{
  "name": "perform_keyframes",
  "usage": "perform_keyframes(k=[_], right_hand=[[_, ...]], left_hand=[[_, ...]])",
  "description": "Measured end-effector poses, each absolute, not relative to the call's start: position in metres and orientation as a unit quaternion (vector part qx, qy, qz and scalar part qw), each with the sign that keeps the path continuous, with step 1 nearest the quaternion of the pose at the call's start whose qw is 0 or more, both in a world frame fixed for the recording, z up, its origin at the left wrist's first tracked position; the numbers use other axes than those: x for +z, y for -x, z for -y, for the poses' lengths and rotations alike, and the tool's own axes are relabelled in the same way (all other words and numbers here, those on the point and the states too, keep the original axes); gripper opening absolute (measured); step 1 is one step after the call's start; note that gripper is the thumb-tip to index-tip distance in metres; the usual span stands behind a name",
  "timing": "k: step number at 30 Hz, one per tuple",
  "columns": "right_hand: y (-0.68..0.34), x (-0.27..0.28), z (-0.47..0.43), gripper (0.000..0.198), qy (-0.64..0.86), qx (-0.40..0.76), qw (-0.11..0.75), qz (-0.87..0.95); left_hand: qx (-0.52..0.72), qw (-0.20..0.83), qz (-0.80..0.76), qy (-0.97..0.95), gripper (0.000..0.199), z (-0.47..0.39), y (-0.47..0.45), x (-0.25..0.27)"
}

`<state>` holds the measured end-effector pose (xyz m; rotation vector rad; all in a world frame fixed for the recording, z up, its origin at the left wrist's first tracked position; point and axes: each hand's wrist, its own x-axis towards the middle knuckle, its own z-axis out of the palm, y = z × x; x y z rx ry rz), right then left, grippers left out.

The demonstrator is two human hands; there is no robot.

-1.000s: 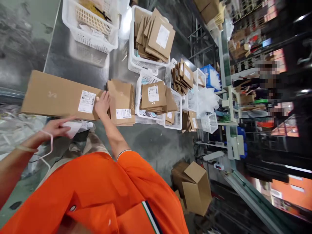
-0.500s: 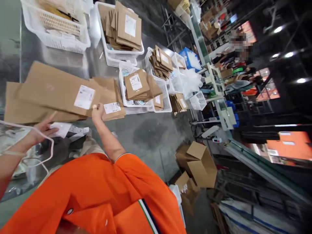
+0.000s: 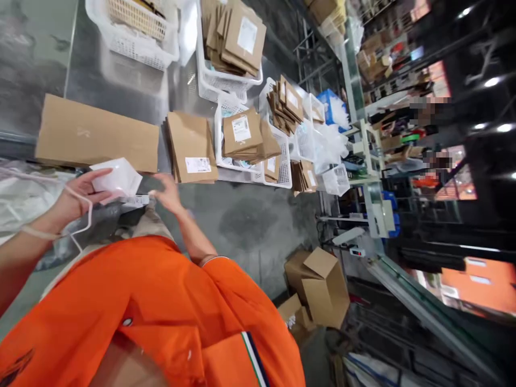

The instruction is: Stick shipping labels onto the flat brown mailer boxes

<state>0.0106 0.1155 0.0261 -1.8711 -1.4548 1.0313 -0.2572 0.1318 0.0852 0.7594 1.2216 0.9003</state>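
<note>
My left hand grips a white sheet or packet, slightly folded and angled, over the near edge of the metal table. Behind it lies a flat brown cardboard mailer with no label on its upper face. My right hand is at the table edge with thumb and fingers apart, holding nothing I can see. It is close to the lower right corner of that mailer. Just right of it sits a stack of brown mailers, the top one bearing a white printed label. A white printed strip shows below the packet, between my hands.
White baskets hold labelled mailers, including a near stack and a far stack. Another white basket stands at the back left. A white cable crosses my left wrist. Open cartons stand on the floor.
The labelled mailer under my right hand no longer covers the plain one; a labelled stack lies to the right. My right hand has let go. My left hand has raised the white packet rightward.
</note>
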Motion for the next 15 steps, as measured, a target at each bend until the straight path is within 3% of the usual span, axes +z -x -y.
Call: perform_keyframes(k=[3, 6, 11, 15], right_hand=[[0.033, 0.015, -0.120, 0.045, 0.488, 0.498, 0.228, 0.679], [0.056, 0.015, -0.119, 0.022, 0.473, 0.506, 0.168, 0.701], [0.067, 0.048, -0.097, 0.067, 0.583, 0.346, 0.142, 0.722], [0.073, 0.058, -0.096, 0.067, 0.575, 0.380, 0.244, 0.682]], left_hand=[[0.446, 0.669, -0.527, -0.277, 0.090, -0.129, 0.256, 0.100], [0.483, 0.668, -0.516, -0.232, 0.091, -0.126, 0.268, 0.109], [0.516, 0.645, -0.542, -0.155, 0.100, -0.114, 0.280, 0.115], [0.510, 0.633, -0.568, -0.134, 0.114, -0.104, 0.280, 0.114]])
